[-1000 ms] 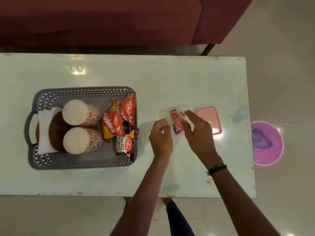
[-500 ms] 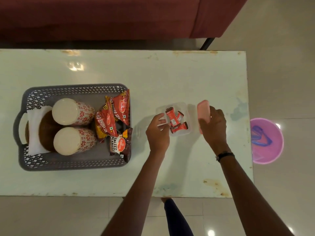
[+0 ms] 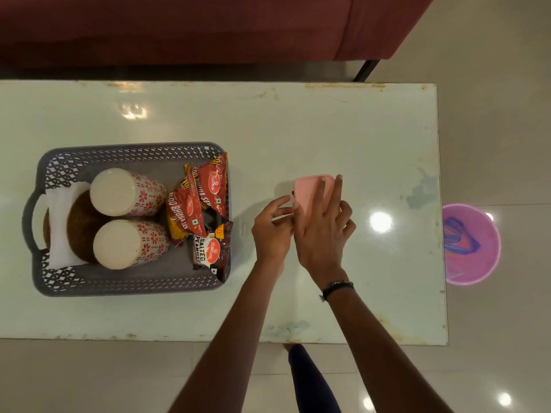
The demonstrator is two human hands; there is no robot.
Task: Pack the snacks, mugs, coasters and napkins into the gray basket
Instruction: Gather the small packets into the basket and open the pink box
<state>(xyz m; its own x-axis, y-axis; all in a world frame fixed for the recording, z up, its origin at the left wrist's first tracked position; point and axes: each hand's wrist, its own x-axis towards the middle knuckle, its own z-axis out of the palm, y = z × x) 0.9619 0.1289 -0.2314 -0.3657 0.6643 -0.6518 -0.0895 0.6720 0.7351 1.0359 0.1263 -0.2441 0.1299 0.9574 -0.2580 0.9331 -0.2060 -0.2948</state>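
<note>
Gray basket (image 3: 131,149): mugs (image 3: 125,192), coasters (image 3: 80,222), napkins (image 3: 56,234), snack packets (image 3: 208,186) in, I noted; right hand (image 3: 322,231) pressed flat on pink lid (image 3: 310,189); left hand (image 3: 271,234) pinched its edge; that item not yet packed.

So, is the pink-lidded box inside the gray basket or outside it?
Outside. The pink-lidded box sits on the table, right of the gray basket, under the right hand.

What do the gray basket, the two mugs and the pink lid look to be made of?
Gray basket: molded plastic, matte, pierced lattice wall. Mugs: probably glazed ceramic, white with red flower print, faint sheen. Pink lid: smooth plastic, slightly glossy, rounded corners; right hand presses it onto the box the left hand pinches.
</note>
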